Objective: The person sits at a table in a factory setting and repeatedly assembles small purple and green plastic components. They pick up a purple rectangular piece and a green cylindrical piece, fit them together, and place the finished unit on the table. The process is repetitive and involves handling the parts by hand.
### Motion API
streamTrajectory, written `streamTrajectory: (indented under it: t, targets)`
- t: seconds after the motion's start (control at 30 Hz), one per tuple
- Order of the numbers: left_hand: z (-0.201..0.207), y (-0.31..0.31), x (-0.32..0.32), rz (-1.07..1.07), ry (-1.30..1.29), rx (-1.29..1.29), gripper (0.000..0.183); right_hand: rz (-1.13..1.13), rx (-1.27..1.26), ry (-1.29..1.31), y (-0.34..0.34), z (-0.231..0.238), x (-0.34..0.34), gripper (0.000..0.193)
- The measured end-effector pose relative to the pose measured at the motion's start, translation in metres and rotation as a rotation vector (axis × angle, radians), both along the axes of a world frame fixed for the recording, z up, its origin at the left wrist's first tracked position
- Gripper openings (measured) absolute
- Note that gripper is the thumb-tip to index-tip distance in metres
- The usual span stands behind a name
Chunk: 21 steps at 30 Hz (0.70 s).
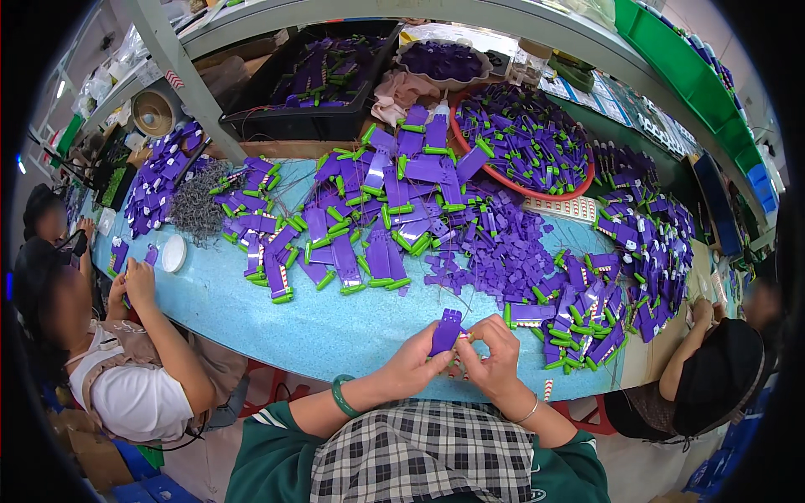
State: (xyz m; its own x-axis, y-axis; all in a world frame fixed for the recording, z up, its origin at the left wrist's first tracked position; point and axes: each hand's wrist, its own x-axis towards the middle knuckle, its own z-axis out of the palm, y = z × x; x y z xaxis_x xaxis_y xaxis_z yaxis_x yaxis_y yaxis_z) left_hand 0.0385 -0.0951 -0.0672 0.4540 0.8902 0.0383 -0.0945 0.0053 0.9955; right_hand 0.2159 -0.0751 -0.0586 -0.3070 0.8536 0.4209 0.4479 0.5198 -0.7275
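Near the table's front edge, my left hand [412, 362] pinches a flat purple plastic piece [446, 332] with small cut-outs at its top end, held upright. Close against its right side, my right hand [495, 359] has thumb and fingertips drawn together; what lies between them is too small to make out. Thin dark wires rise just behind the piece. Beyond my hands lies a heap of small purple parts [495, 243]. Left of that heap spread many larger purple pieces with green ends [386, 251], and more such pieces [587, 327] lie to the right.
A red round basin [521, 194] and a black tray [302, 126] stand at the back, both filled with purple parts. A tangle of grey wire [201, 205] and a white lid [173, 253] lie left. Co-workers sit at both sides. A metal shelf frame [180, 75] crosses above.
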Motion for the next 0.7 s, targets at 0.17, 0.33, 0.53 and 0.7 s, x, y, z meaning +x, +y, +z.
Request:
streamTrajectory:
  t: [0.17,0.33,0.53,0.7]
  targets:
    - [0.002,0.003,0.003,-0.103,-0.442,-0.448,0.029,0.096,-0.468,0.252,0.002,0.002,-0.007,0.043]
    - [-0.006,0.0,0.016,-0.245,-0.654,-0.917,0.029,0.287,-0.49,0.202,0.007,-0.001,-0.005,0.041]
    - [-0.021,0.006,0.012,-0.673,-0.752,-0.954,0.035,0.32,-0.798,0.617,0.0,-0.003,-0.004,0.033]
    - [0.012,0.006,0.006,0.03,0.073,0.085,0.022,0.276,-0.93,0.992,0.004,0.015,-0.002,0.046]
